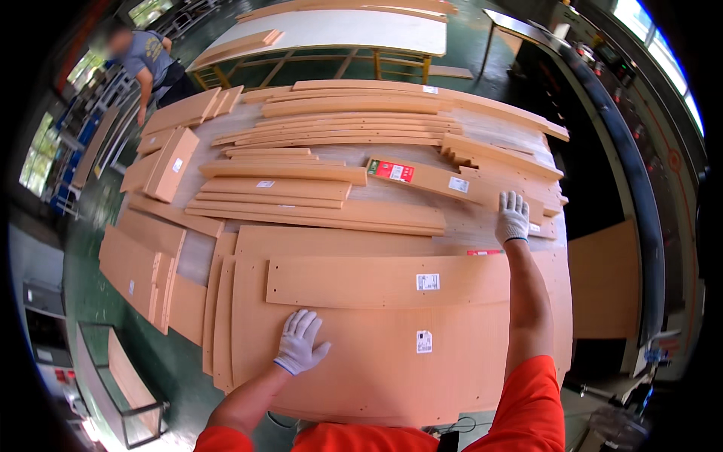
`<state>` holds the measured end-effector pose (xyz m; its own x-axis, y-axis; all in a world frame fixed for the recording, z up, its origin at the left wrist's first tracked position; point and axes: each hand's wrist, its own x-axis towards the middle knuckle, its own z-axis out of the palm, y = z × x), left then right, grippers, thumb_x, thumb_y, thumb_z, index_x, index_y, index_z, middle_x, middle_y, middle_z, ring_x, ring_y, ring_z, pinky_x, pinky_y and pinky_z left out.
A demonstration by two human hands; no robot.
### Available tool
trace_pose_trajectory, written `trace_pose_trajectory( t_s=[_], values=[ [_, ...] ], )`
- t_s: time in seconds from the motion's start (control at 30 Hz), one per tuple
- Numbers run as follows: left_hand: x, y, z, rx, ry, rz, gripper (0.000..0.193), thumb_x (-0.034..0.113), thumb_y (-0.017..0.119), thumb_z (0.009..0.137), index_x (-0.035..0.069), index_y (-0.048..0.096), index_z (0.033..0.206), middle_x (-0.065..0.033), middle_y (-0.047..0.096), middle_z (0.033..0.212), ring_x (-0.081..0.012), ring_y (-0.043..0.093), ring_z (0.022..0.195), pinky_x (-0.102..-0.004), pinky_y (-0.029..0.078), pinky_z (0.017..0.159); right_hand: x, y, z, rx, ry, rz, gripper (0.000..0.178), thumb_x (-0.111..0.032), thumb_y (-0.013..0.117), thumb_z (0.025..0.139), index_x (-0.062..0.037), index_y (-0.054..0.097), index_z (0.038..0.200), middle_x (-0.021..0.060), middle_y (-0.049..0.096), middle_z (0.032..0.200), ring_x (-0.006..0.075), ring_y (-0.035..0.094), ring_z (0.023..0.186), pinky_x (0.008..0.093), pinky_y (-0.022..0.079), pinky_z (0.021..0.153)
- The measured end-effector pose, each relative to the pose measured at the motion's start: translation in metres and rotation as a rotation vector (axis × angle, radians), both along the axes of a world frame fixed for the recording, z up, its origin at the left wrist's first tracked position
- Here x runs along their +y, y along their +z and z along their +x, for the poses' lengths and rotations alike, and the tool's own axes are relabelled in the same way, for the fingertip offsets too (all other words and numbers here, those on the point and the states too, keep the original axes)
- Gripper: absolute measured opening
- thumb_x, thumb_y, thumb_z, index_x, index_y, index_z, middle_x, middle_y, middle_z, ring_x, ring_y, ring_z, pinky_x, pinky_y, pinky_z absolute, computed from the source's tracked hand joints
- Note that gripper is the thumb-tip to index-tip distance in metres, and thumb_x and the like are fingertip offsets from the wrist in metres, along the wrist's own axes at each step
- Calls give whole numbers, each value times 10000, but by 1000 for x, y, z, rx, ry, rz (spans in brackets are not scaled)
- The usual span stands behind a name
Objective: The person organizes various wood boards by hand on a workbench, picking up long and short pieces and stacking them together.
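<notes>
My left hand (300, 345), in a white knitted glove, lies flat with fingers spread on a large wood-coloured panel (369, 369) bearing a white label. Farther off to the right, my right hand (514, 217), gloved too, reaches out with its fingers stretched over the right end of a long narrow board (433, 179). That board carries a red-and-green label and a white one. Between my hands a narrower board (346, 280) with small holes at its left end rests on top of the large panel. My right palm is hidden from view.
Stacks of long boards (339, 135) cover the far part of the worktable. Shorter panels (139, 271) overhang its left edge. A co-worker (151, 64) leans in at the far left. Behind stands a white-topped table (339, 30); a dark machine bed (602, 181) runs along the right.
</notes>
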<state>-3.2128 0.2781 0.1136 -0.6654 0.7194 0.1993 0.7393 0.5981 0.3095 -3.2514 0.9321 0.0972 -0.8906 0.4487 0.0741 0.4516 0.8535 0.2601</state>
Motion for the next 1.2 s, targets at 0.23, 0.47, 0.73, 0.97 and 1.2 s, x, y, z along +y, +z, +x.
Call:
trace_pose_trajectory(
  t_s=[0.23,0.47,0.73,0.97,1.2],
  values=[
    [9,6,5,-5,47,5,513,339,763,849,43,631,1247,-190,584,1385,-423,523,1337,-577,412,1150,41,-20,-46,-19,165,37,471,-138,572,943,-47,562,1405,187,595,1370,357,550,1296,504,422,1101],
    [48,31,-68,-93,465,536,277,134,679,976,-7,649,1213,-213,681,1198,-368,665,1124,-445,536,991,16,39,-35,224,321,-235,297,-122,646,908,-90,665,1202,175,738,1016,388,712,943,514,562,850],
    [85,-57,-308,-728,1331,1441,694,272,747,953,-148,478,1435,-256,594,1438,-337,599,1292,-395,463,1097,-99,79,-135,403,467,-450,276,-123,660,866,-93,712,1135,175,750,1044,399,720,964,507,577,843],
    [69,-41,-325,-1032,1447,1688,352,305,731,970,131,652,1265,-53,649,1132,-176,618,966,-399,533,832,-220,33,-334,391,574,-510,258,-188,653,877,-108,747,1104,189,750,1033,410,717,964,504,577,845],
    [86,-56,-321,-1244,847,1667,261,274,730,988,137,552,1121,-29,545,913,-169,591,787,-337,528,705,-303,-32,-455,4,780,-845,382,-308,704,896,-68,758,1187,201,749,1160,388,700,1077,423,560,920]
  ],
)
